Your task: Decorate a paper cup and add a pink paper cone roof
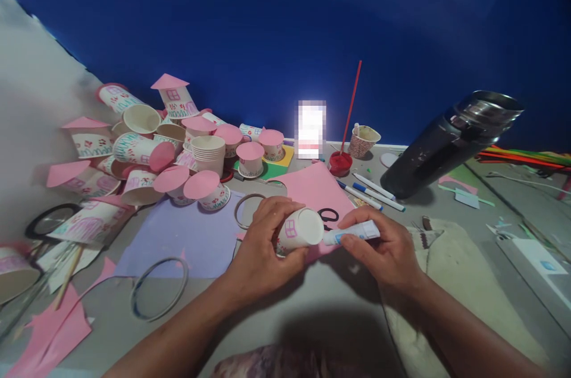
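A white paper cup (300,230) with a purple window drawn on its side is held tilted, its closed base turned right, by my left hand (265,241). The fingers wrap round the cup. My right hand (386,244) pinches a white and blue glue tube (352,233). The tube's narrow tip points left and meets, or almost meets, the rim of the cup's base; I cannot tell which. Beneath and behind both hands lies pink paper (312,188), with the black handles of scissors (329,216) on it.
Decorated cups with pink paper roofs (207,185) are piled at the left, near a purple sheet (178,235) and tape rings (159,289). Markers (375,186), a red pot (340,163) and a leaning dark flask (446,146) stand behind right. A cloth (464,283) lies right.
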{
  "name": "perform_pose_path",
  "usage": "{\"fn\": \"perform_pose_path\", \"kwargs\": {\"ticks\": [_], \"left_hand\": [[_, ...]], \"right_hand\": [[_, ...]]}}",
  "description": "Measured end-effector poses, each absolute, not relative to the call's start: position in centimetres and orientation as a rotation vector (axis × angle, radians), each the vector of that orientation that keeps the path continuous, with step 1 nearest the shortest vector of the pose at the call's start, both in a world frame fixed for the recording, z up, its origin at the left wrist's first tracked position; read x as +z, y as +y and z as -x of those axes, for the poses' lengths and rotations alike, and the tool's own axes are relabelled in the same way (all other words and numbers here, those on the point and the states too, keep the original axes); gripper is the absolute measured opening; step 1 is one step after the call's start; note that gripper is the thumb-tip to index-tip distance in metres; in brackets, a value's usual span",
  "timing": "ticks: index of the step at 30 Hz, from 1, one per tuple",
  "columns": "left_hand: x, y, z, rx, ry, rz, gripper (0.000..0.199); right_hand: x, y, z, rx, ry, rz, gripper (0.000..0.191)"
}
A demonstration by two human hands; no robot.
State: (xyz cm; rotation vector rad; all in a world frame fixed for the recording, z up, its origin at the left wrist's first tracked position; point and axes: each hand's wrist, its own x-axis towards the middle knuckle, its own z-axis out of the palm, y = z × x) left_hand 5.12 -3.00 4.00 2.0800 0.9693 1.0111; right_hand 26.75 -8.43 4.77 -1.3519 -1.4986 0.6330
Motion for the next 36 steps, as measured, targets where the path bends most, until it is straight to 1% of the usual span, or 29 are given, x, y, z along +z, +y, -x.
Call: {"fn": "perform_pose_path", "kwargs": {"ticks": [3,7,10,16,19,22,25,28,31,36], "left_hand": [[4.1,-2.9,-5.1,0.99,0.998,-2.074,0.047],[4.0,-2.9,-5.1,0.906,0.983,-2.035,0.042],[3.7,-3.0,-5.1,0.86,0.988,-2.053,0.044],[2.6,-3.9,-5.4,0.887,0.976,-2.339,0.051],[2.4,-4.3,-5.5,0.88,0.959,-2.437,0.05],[2.8,-4.0,-5.5,0.874,1.013,-2.337,0.045],[3.7,-3.4,-5.4,0.782,1.04,-2.073,0.038],[4.7,-3.0,-5.2,0.726,1.029,-1.877,0.033],[5.4,-3.0,-5.0,0.717,0.969,-1.802,0.034],[5.4,-3.1,-4.6,0.625,0.727,-1.756,0.047]], "right_hand": [[4.5,-8.7,-26.7,0.595,-1.568,1.296,0.006],[4.4,-8.8,-26.5,0.363,-1.686,1.106,0.003],[4.6,-8.7,-26.1,0.285,-1.763,1.0,0.004],[4.9,-8.6,-25.4,0.194,-1.838,0.959,0.004],[4.8,-8.6,-25.3,0.161,-1.858,0.936,0.005],[4.7,-8.6,-25.3,0.15,-1.893,0.899,0.007],[4.7,-8.6,-25.4,0.137,-1.923,0.86,0.014],[4.9,-8.6,-25.8,0.148,-1.89,0.884,0.018],[5.1,-8.5,-26.4,0.233,-1.794,0.92,0.018],[4.4,-8.2,-27.8,0.61,-1.565,1.086,0.009]]}}
